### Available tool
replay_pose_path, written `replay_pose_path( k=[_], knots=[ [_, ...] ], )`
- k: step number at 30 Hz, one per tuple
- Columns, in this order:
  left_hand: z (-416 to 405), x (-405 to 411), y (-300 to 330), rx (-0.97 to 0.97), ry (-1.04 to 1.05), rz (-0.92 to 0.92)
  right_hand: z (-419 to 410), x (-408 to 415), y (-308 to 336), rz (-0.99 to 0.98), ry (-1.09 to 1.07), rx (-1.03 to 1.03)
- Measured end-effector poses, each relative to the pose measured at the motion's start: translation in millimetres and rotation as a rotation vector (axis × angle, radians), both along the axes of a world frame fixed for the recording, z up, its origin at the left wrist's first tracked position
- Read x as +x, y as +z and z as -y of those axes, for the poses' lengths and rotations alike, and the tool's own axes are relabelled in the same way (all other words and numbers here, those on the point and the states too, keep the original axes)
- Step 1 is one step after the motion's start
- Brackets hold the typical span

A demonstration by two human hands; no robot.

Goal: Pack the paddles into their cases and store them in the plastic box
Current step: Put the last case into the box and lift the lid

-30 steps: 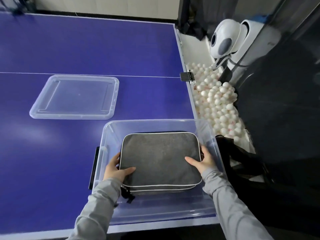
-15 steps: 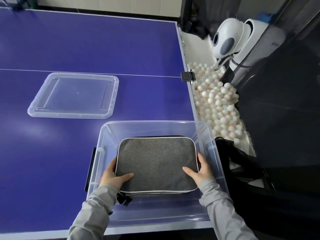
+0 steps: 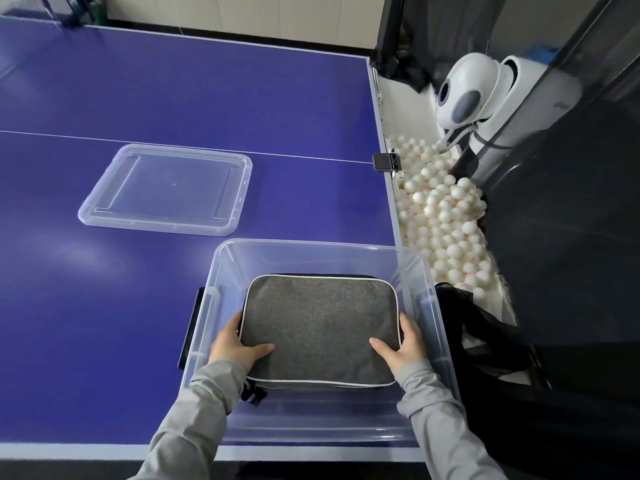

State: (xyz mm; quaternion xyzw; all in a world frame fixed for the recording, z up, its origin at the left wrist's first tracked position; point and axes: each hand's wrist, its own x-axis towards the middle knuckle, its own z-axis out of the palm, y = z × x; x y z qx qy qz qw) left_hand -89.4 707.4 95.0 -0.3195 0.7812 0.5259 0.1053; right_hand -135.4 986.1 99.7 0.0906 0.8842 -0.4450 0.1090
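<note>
Here we judge the grey case (image 3: 320, 327) soft and light; left hand (image 3: 232, 348) and right hand (image 3: 403, 346) clamp its 2 side edges, inside the plastic box (image 3: 311, 247).

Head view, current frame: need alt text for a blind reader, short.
A person's left hand and right hand grip the side edges of a grey paddle case inside a clear plastic box at the near corner of a blue table-tennis table. The box's clear lid lies on the table beyond; white balls fill a trough to the right.
</note>
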Motion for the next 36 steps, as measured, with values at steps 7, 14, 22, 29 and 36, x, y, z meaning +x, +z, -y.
replay_pose_path(
  k=[7, 14, 22, 29, 36],
  knots=[
    [-1.4, -1.9, 11.2, -0.09, -0.095, 0.037, 0.5, -0.9, 10.0, -0.009, 0.024, 0.064],
    [-7.8, -1.9, 42.9, -0.568, -0.455, -0.114, 21.7, -8.1, 38.3, -0.318, 0.209, 0.245],
    [43.6, -21.2, 79.9, -1.009, -0.632, -0.123, 95.6, -39.2, 62.1, -0.394, 0.49, 0.381],
    [153.1, -35.3, 81.5, -1.064, -0.535, -0.045, 183.8, -71.5, 64.8, -0.391, 0.622, 0.561],
    [291.4, -61.2, 63.6, -1.074, -0.539, -0.007, 294.4, -99.0, 55.8, -0.323, 0.588, 0.731]
  ],
)
